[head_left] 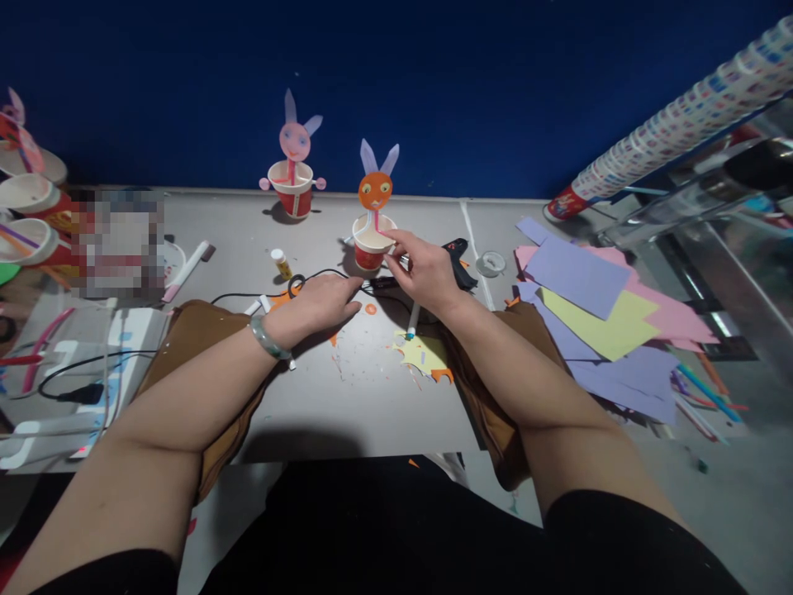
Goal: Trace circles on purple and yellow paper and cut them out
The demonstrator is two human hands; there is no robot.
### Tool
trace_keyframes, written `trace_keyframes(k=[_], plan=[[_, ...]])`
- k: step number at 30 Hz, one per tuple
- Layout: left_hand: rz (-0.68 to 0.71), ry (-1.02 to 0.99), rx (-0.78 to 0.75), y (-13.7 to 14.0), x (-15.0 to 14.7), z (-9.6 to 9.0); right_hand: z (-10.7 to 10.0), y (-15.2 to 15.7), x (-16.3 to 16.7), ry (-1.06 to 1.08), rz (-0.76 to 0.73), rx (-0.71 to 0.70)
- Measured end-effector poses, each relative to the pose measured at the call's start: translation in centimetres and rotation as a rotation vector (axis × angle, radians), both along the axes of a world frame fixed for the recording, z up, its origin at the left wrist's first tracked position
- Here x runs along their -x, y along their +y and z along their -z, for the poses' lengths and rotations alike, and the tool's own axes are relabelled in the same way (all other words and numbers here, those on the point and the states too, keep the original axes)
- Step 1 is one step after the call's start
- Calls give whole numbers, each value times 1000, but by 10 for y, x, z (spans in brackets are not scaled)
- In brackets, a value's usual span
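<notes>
A red and white paper cup [370, 254] stands upright on the table, topped by an orange rabbit face [375, 191] with pale purple ears. My right hand [424, 268] pinches at the cup's right rim, its thumb lower on the side. Palm down, my left hand [319, 307] lies on the table left of the cup, fingers stretched over a black cord [248, 295]. A small orange paper disc [370, 309] is just beyond its fingertips. Under my right hand lies a white marker [412, 321], and beside it a black tool [459, 263], partly hidden.
Behind stands a pink rabbit cup [296, 198]. A small yellow bottle [281, 264] and cut scraps [427, 354] lie near my hands. Coloured paper [582, 273] and a long cup stack [681, 116] are at right; a power strip [127, 355] and more cups [30, 194] at left.
</notes>
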State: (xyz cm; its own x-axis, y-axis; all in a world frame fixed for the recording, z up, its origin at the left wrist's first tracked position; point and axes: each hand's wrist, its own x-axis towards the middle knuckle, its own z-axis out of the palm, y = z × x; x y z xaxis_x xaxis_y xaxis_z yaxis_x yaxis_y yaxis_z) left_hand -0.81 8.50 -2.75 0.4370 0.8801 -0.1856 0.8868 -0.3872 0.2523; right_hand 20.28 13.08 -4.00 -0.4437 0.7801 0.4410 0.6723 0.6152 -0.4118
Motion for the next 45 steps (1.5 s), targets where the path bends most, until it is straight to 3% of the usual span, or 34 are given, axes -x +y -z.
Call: trace_keyframes(k=[5, 12, 15, 34, 38, 42, 45], plan=[[12, 17, 57, 0, 0, -7, -2, -9, -1, 37, -77, -55], [13, 12, 28, 1, 0, -6, -4, -16, 6, -407, -170, 332], [14, 17, 31, 1, -1, -6, -6, -18, 11, -488, -186, 411], [-2, -30, 5, 0, 1, -5, -12, -28, 28, -655, -106, 467], [-89, -139, 1, 4, 4, -1, -9, -26, 22, -503, -112, 488], [-156, -352, -2, 11, 10, -1, -8, -18, 12, 43, -143, 612], [-139, -617, -5, 15, 13, -3, -8, -12, 7, 453, -149, 846]])
